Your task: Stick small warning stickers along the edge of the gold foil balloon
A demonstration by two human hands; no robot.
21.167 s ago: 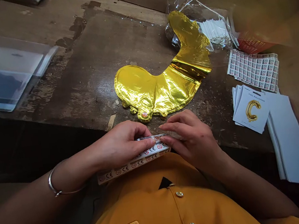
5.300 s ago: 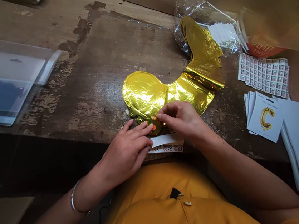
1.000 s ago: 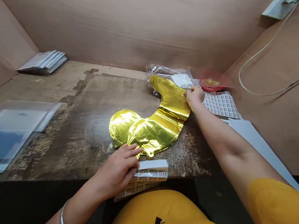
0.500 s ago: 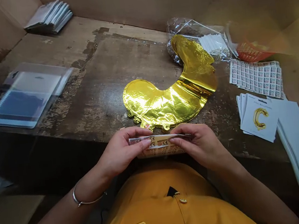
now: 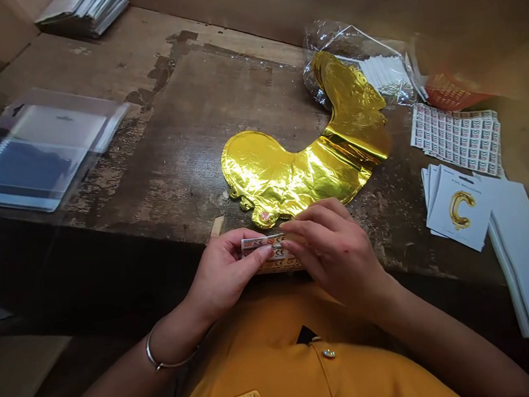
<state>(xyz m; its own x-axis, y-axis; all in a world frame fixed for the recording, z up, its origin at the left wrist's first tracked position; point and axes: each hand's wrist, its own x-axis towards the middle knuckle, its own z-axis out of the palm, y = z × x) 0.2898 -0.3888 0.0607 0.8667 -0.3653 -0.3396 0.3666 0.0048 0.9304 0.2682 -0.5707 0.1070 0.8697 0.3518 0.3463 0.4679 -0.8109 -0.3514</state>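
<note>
Sticker sheet (image 5: pixel 279 264), printed with rows of CE marks, was found at the near edge of the table (image 5: pixel 167 184), in front of the orange shirt (image 5: pixel 281 343) and just beside the lower end of the gold foil balloons (image 5: pixel 290 176). Its left part was pinched by the left hand (image 5: pixel 219 267), with the thumb laid over the printed side and the fingers behind. At its right part, the right hand (image 5: pixel 341 247) was held with thumb and index finger brought close together; whether a sticker was pinched between them could not be told. At least 3 printed rows were visible.

The sheet was judged very light, thin and pliable, liable to crease or tear under a hard pull. Tacky backing was presumed, so little contact with any adhesive was considered advisable. A flat pinch near the left border, with the thumb clear of the sticker being handled, was assessed as the soundest hold. The foil was likewise rated light, smooth and slippery, prone to wrinkling, and best steadied by flat fingertip pressure near its edge.
</note>
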